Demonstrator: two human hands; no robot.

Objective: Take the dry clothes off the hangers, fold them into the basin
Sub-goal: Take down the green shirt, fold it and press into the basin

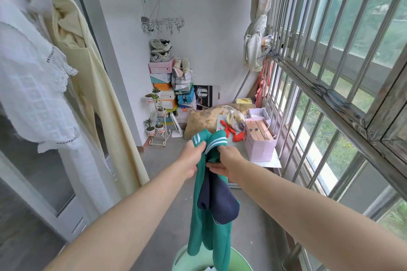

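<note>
A green garment (209, 222) with white-striped collar and dark navy parts hangs from both my hands in mid-air. My left hand (193, 156) grips its top left edge near the collar. My right hand (224, 160) pinches the fabric just right of it, thumb across the cloth. The garment's lower end droops into the pale green basin (182, 257) at the bottom edge. A white lace dress (33, 86) and a cream garment (88, 68) still hang on hangers at the left.
A barred window (330, 72) runs along the right. Stacked shoe boxes (163, 86), a plant stand (157, 125), a pink bag (259, 145) and a patterned sack (204, 119) crowd the far end. A peg hanger (163, 25) dangles overhead. The floor is grey concrete.
</note>
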